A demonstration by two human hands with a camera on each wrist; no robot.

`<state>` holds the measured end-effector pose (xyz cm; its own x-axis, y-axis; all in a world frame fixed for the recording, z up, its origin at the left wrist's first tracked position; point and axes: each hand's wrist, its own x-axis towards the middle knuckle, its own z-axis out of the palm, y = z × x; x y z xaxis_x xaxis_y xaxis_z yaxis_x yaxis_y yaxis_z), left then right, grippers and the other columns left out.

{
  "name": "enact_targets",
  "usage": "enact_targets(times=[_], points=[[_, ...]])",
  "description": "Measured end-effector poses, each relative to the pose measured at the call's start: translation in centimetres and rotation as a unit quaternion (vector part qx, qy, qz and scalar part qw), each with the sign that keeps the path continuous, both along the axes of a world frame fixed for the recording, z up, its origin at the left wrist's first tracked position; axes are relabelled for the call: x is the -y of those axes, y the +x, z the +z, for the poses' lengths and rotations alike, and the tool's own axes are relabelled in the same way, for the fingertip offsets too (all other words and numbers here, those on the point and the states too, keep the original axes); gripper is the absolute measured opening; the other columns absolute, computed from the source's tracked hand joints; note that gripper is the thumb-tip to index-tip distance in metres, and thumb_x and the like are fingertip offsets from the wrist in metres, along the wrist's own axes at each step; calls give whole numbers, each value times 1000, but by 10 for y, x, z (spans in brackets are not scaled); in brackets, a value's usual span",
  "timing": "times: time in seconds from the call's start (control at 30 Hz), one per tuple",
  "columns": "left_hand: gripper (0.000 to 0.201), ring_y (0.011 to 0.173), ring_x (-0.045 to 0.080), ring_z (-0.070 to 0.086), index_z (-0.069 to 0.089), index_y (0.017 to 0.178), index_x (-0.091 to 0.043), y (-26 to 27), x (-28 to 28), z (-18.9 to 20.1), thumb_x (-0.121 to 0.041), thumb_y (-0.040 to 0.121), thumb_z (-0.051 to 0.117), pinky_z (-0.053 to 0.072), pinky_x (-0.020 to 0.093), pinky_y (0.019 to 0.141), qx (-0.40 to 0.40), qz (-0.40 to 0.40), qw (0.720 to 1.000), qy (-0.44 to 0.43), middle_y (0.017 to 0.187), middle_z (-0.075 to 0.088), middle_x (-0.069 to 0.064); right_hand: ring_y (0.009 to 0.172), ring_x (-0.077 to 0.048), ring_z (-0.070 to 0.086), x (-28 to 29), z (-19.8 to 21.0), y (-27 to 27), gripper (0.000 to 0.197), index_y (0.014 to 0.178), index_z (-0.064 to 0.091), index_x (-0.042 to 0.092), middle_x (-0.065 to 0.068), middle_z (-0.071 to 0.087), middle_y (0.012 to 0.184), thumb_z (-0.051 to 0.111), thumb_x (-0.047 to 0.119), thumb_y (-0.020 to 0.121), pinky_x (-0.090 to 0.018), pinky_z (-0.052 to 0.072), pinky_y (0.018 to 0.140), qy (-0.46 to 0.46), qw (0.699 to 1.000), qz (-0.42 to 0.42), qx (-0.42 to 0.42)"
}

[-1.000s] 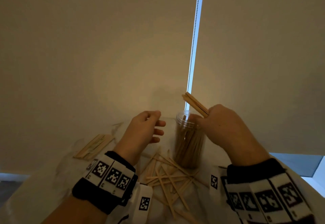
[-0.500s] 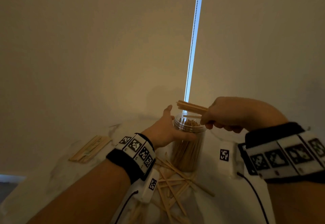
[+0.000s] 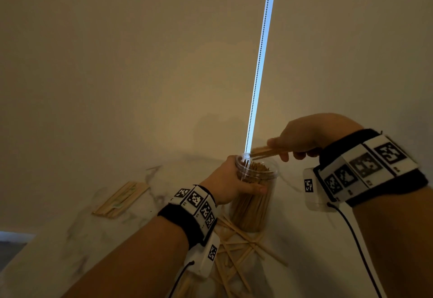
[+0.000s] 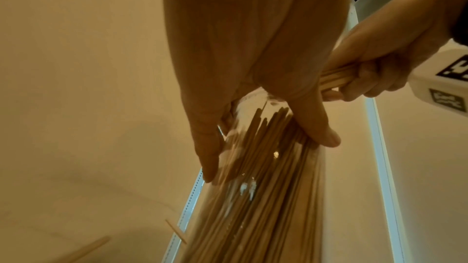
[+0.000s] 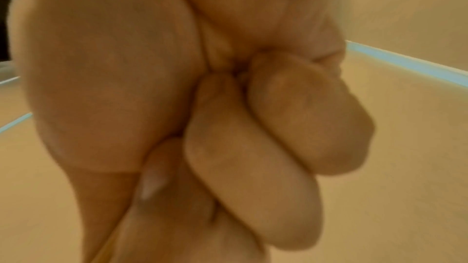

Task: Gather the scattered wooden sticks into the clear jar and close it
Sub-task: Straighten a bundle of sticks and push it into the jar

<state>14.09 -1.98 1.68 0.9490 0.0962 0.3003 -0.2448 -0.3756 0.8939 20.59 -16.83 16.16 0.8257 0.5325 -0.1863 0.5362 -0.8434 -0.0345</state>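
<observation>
Loading step in hand. Loose sticks (image 3: pixel 236 248) lie scattered below the left hand (image 3: pixel 225 186), whose fingers wrap the clear jar (image 3: pixel 255 194). Beyond, right hand (image 3: pixel 302 137) pinches a stick bundle (image 3: pixel 262 151) at the jar mouth; next, tilt it upright and release.

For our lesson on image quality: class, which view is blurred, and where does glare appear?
Right wrist view: the right hand fills the frame, soft and blurred. Left wrist view: small white glints on the clear jar. Head view: dim and warm, one bright light strip overexposed.
</observation>
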Motion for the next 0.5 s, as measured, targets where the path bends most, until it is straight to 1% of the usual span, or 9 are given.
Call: enact_targets(times=[0.07,0.13,0.2,0.27,0.3,0.37,0.43,0.47,0.5], points=[[40,86,-3,70,65,95,-29,-4,2,3,1,75,83,53,12,76,-4,2,1000,-9,89,76,-13,52,-13,44,-6,1,-1,49,97,73,9,-1,53,66,45,49,101,-23,38,56,-45,999,-1,3],[44,83,-7,68,62,93,-33,-4,1,3,1,76,83,52,10,75,0,0,1000,-12,85,74,-18,56,-12,48,-18,-2,-2,46,94,75,10,0,55,65,54,51,96,-24,38,56,-87,996,10,13],[45,79,-12,65,59,92,-34,-5,2,4,2,78,81,51,9,74,-5,1,1000,-1,80,72,-25,57,-10,51,-33,-9,3,45,82,74,13,4,57,61,61,55,90,-23,38,57,-101,992,46,60],[44,71,-18,61,54,88,-33,-6,2,6,3,80,79,49,5,69,-12,-1,1000,8,74,69,-26,56,-10,50,-48,-20,10,46,63,63,14,5,56,59,67,53,88,-25,42,62,-101,983,82,127],[46,68,-20,59,51,86,-33,-5,1,6,3,80,79,47,3,66,-15,3,1000,5,72,68,-27,55,-11,47,-54,-26,14,46,59,55,14,3,53,60,68,47,89,-26,44,66,-109,977,99,155],[49,65,-23,57,47,84,-34,-6,2,7,3,82,78,45,2,62,-21,-5,1000,5,69,67,-29,56,-13,46,-61,-36,17,42,62,50,11,1,51,65,69,35,91,-27,43,68,-101,968,132,188],[49,63,-24,56,44,83,-34,-6,3,8,1,83,77,44,0,60,-21,-4,1000,7,74,64,-18,69,-17,60,-62,-38,18,25,80,64,7,0,64,79,72,29,89,-24,44,66,-59,968,158,187],[49,65,-21,58,43,84,-35,-6,4,9,0,82,78,44,0,61,-25,-4,1000,12,81,60,-17,77,-17,65,-60,-39,18,20,88,70,8,0,70,86,74,27,87,-22,45,65,-29,970,164,178],[49,69,-17,59,43,85,-36,-4,3,8,-4,82,79,46,2,65,-35,-2,999,15,87,58,-16,80,-15,67,-59,-40,19,16,90,73,12,2,72,88,77,26,84,-20,45,63,5,972,167,165]])
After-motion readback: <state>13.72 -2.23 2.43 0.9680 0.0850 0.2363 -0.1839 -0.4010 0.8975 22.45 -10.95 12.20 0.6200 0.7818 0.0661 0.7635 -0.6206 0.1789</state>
